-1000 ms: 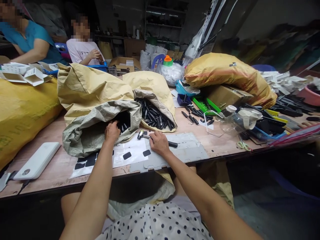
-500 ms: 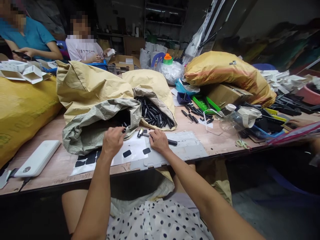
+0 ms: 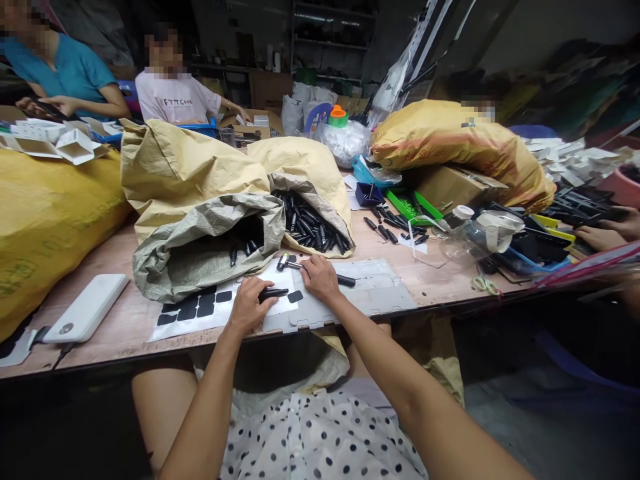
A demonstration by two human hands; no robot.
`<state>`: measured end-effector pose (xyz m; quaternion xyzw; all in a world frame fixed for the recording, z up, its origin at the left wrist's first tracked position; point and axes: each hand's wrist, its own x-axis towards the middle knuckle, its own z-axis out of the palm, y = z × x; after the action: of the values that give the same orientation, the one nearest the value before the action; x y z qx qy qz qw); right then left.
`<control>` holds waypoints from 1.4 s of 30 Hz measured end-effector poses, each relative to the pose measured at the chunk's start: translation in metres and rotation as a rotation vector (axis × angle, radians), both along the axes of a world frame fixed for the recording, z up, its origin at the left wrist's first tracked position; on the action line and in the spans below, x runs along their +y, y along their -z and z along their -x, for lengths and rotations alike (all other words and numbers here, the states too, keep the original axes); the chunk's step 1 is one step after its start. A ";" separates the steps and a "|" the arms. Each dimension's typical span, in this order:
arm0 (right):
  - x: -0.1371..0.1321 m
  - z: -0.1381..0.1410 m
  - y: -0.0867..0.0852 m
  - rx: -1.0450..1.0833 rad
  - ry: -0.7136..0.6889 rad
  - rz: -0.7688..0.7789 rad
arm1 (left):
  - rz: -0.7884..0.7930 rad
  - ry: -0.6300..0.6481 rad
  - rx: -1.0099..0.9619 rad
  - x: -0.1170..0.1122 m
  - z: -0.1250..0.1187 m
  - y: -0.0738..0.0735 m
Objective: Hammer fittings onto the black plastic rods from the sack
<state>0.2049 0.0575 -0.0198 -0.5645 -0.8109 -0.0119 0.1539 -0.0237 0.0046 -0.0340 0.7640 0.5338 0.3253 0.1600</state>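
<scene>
My left hand (image 3: 250, 305) is closed on a black tube-shaped piece (image 3: 275, 293), held lengthwise just above the white sheet, its free end pointing right. My right hand (image 3: 320, 278) is wrapped round the shaft of a small hammer (image 3: 346, 281), whose head lies to the left of the fingers. On the white sheet (image 3: 205, 325) are several black rounded-square pads, and one black pad (image 3: 295, 297) sits between my hands. Behind my left hand gapes a grey-lined sack (image 3: 165, 263) with a few black pieces in its mouth. Another sack (image 3: 313, 160) spills many black tubes.
A white power bank (image 3: 90, 308) with a cable lies at left, beside a large yellow sack (image 3: 55, 227). A green tray (image 3: 415, 208), a clear jar (image 3: 457, 243) and scissors (image 3: 485, 286) are at right. Two co-workers sit across the table; another person's hands show at far right.
My left hand has come away from the sack's mouth, down and right onto the sheet, carrying the black tube. My right hand stays on the hammer. A co-worker's hand has lowered toward a box.
</scene>
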 end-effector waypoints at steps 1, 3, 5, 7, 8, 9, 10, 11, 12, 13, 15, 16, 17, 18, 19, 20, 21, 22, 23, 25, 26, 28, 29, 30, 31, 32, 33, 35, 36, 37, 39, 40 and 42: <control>0.000 0.000 -0.002 -0.002 -0.001 0.014 | 0.008 -0.007 -0.013 0.000 0.000 0.000; 0.000 -0.002 -0.007 0.008 -0.007 0.037 | 0.038 -0.015 -0.036 0.002 0.000 -0.001; -0.003 -0.004 -0.013 0.052 -0.014 0.034 | 0.074 -0.017 -0.054 0.003 -0.001 -0.003; -0.013 -0.006 -0.016 0.140 -0.020 -0.001 | 0.110 -0.021 -0.061 0.004 -0.003 -0.005; -0.020 -0.006 -0.017 0.198 -0.025 -0.021 | 0.129 -0.029 -0.060 0.005 -0.004 -0.007; -0.028 -0.006 -0.017 0.260 -0.035 -0.036 | 0.150 -0.041 -0.058 0.005 -0.005 -0.008; -0.036 -0.007 -0.016 0.322 -0.052 -0.038 | 0.172 -0.057 -0.056 0.005 -0.007 -0.009; -0.045 -0.006 -0.015 0.378 -0.067 -0.030 | 0.195 -0.076 -0.053 0.005 -0.008 -0.010; -0.054 -0.006 -0.013 0.426 -0.083 -0.019 | 0.215 -0.093 -0.051 0.005 -0.010 -0.011; -0.062 -0.006 -0.011 0.464 -0.097 -0.006 | 0.232 -0.106 -0.050 0.006 -0.011 -0.012; -0.075 -0.005 -0.009 0.509 -0.115 0.005 | 0.251 -0.122 -0.047 0.006 -0.014 -0.013; -0.080 -0.005 -0.008 0.522 -0.119 0.002 | 0.254 -0.124 -0.046 0.006 -0.014 -0.013; -0.084 -0.004 -0.007 0.528 -0.119 -0.006 | 0.254 -0.125 -0.044 0.006 -0.015 -0.013; -0.087 -0.003 -0.007 0.528 -0.115 -0.017 | 0.252 -0.123 -0.042 0.006 -0.015 -0.013; -0.090 -0.002 -0.007 0.519 -0.108 -0.026 | 0.249 -0.121 -0.042 0.006 -0.015 -0.013; -0.091 -0.002 -0.008 0.498 -0.100 -0.029 | 0.245 -0.119 -0.044 0.006 -0.015 -0.012; -0.093 -0.001 -0.008 0.467 -0.093 -0.023 | 0.239 -0.118 -0.046 0.006 -0.015 -0.012; -0.093 0.000 -0.008 0.431 -0.085 -0.010 | 0.234 -0.116 -0.048 0.006 -0.014 -0.011; -0.094 0.000 -0.009 0.396 -0.077 0.005 | 0.229 -0.115 -0.049 0.006 -0.014 -0.011; -0.094 0.001 -0.010 0.345 -0.062 0.022 | 0.221 -0.112 -0.048 0.006 -0.014 -0.009; -0.094 0.002 -0.012 0.334 -0.058 0.016 | 0.215 -0.108 -0.048 0.006 -0.014 -0.009; -0.094 0.004 -0.014 0.324 -0.064 -0.012 | 0.201 -0.098 -0.049 0.007 -0.014 -0.008; -0.094 0.006 -0.014 0.318 -0.073 -0.025 | 0.197 -0.094 -0.047 0.007 -0.014 -0.008; -0.094 0.008 -0.014 0.307 -0.082 -0.031 | 0.197 -0.090 -0.042 0.008 -0.014 -0.009; -0.094 0.010 -0.014 0.291 -0.092 -0.028 | 0.202 -0.088 -0.035 0.008 -0.014 -0.009; -0.094 0.011 -0.014 0.272 -0.101 -0.015 | 0.210 -0.086 -0.026 0.008 -0.014 -0.010; -0.094 0.013 -0.013 0.253 -0.108 0.002 | 0.219 -0.085 -0.018 0.008 -0.014 -0.011; -0.092 0.014 -0.013 0.235 -0.115 0.029 | 0.231 -0.081 -0.011 0.007 -0.015 -0.013; -0.090 0.014 -0.013 0.242 -0.111 0.029 | 0.234 -0.079 -0.014 0.007 -0.015 -0.013; -0.086 0.013 -0.014 0.254 -0.102 0.019 | 0.237 -0.077 -0.019 0.006 -0.016 -0.014; -0.074 0.010 -0.016 0.271 -0.071 -0.019 | 0.245 -0.081 -0.031 0.006 -0.016 -0.014; -0.066 0.008 -0.017 0.263 -0.052 -0.039 | 0.251 -0.087 -0.034 0.005 -0.016 -0.014; -0.046 0.002 -0.016 0.206 -0.024 -0.061 | 0.260 -0.099 -0.035 0.006 -0.016 -0.013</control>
<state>0.2033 0.0116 -0.0040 -0.5483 -0.7966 0.0234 0.2534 -0.0073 0.0103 -0.0206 0.7038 0.6054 0.2744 0.2508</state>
